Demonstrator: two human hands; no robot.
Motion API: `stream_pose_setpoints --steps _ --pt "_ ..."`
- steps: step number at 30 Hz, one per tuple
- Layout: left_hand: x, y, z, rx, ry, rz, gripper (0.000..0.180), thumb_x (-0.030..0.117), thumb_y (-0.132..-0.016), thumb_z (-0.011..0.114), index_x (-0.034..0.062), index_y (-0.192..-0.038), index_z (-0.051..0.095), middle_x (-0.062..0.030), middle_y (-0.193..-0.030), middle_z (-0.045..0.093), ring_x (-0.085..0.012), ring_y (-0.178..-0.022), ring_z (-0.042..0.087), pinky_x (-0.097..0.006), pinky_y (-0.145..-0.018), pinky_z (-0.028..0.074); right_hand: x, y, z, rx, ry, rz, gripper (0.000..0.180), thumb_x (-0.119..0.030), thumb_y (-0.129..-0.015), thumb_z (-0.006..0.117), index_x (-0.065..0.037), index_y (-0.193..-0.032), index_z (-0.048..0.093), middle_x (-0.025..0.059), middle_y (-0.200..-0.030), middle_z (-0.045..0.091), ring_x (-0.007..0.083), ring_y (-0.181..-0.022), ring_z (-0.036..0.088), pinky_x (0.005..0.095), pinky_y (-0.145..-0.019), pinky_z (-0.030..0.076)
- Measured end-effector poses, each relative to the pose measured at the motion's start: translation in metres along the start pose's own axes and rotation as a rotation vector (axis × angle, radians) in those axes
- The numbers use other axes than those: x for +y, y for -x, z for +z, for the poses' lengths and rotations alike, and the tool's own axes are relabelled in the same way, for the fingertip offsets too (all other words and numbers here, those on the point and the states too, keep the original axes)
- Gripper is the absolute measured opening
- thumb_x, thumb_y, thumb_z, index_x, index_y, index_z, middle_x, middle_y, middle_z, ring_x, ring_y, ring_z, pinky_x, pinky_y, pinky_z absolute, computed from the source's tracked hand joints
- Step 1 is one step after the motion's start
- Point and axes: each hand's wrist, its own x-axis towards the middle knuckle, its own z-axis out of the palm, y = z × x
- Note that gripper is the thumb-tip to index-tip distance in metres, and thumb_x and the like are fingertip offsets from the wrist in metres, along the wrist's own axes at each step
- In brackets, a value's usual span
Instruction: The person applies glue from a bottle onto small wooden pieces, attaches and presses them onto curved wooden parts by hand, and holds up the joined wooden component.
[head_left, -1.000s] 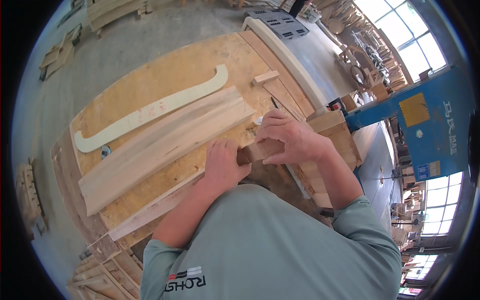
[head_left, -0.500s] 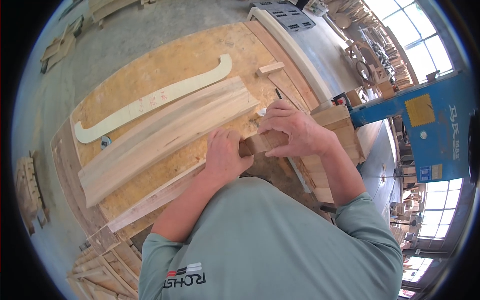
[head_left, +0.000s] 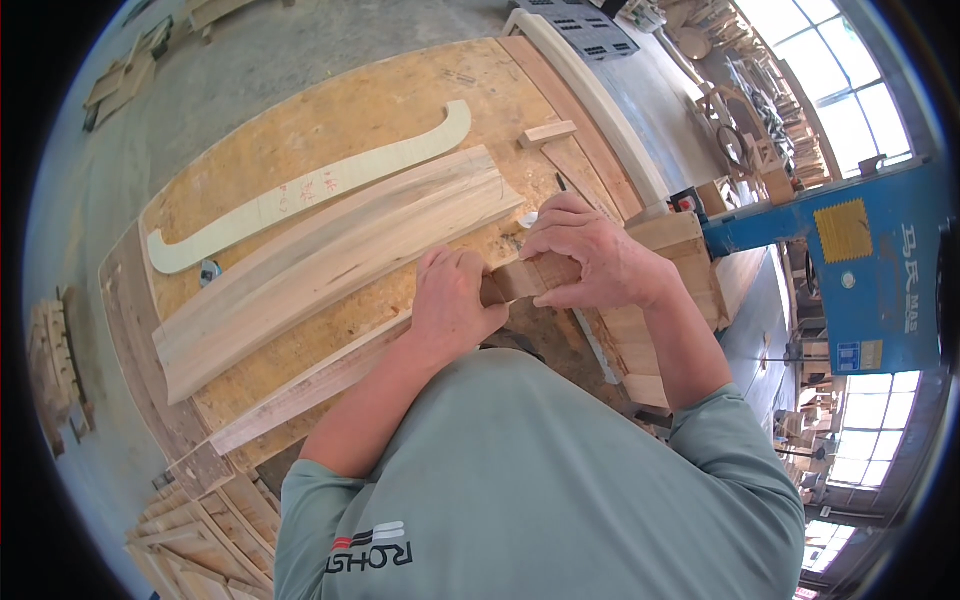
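I have the left hand (head_left: 455,298) curled and the right hand (head_left: 597,252) arched, both gripping one brown piece (head_left: 518,280).

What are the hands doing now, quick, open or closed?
Left hand: closed, holding a brown piece.
Right hand: closed, holding the same piece.

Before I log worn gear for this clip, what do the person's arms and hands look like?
The left hand and right hand are bare: no gloves, watch or wristband shows. Short, plain grey-green sleeves leave the forearms uncovered. They belong to a matching shirt with red, black and white stripes next to dark lettering.
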Motion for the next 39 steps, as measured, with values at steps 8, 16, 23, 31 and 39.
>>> stream_pose_setpoints --steps 8,16,23,31,39 --pt "-0.0018 -0.0013 -0.0001 -0.026 -0.008 -0.008 0.035 0.015 -0.058 0.079 0.0017 -0.085 0.06 -0.0143 -0.081 0.062 -0.0334 -0.087 0.061 -0.043 -0.097 0.041 0.0017 -0.0004 0.0003 -0.01 0.001 0.014 0.052 -0.017 -0.059 0.09 -0.007 -0.105 0.069 0.0045 -0.107 0.067 0.0304 -0.11 0.055 0.0409 -0.097 0.049" --pt "-0.0042 -0.0015 0.0013 -0.031 -0.011 -0.009 0.035 0.014 -0.057 0.079 0.002 -0.084 0.06 -0.0141 -0.081 0.062 -0.0333 -0.086 0.061 -0.043 -0.096 0.041 0.0005 -0.0027 0.0 -0.007 0.001 -0.003 0.044 -0.019 -0.065 0.089 -0.006 -0.102 0.068 0.0073 -0.102 0.063 0.0288 -0.106 0.055 0.0398 -0.093 0.049" --pt "-0.003 -0.0013 -0.0001 -0.047 -0.008 -0.022 0.034 0.015 -0.058 0.078 0.0017 -0.084 0.061 -0.0141 -0.083 0.063 -0.0332 -0.087 0.061 -0.043 -0.098 0.041 0.0024 -0.0017 0.0022 0.009 -0.002 0.01 0.051 -0.019 -0.058 0.091 -0.007 -0.102 0.069 0.0043 -0.103 0.066 0.0295 -0.105 0.056 0.0404 -0.093 0.049" --pt "-0.0043 -0.0011 0.0037 0.046 0.001 0.026 0.032 0.017 -0.058 0.082 0.0031 -0.076 0.06 -0.012 -0.072 0.06 -0.0328 -0.076 0.056 -0.043 -0.089 0.043 0.003 -0.0011 0.0024 0.02 0.013 -0.017 0.051 -0.021 -0.059 0.091 -0.008 -0.102 0.068 0.0047 -0.103 0.066 0.0289 -0.103 0.056 0.0405 -0.092 0.049" --pt "-0.0011 -0.0003 -0.001 -0.045 -0.011 -0.021 0.034 0.014 -0.058 0.077 0.002 -0.086 0.061 -0.0134 -0.084 0.063 -0.0329 -0.088 0.06 -0.043 -0.097 0.042 0.0025 -0.0002 0.0028 0.012 0.011 -0.007 0.051 -0.021 -0.059 0.091 -0.007 -0.102 0.068 0.005 -0.102 0.065 0.0293 -0.103 0.056 0.0406 -0.093 0.048"
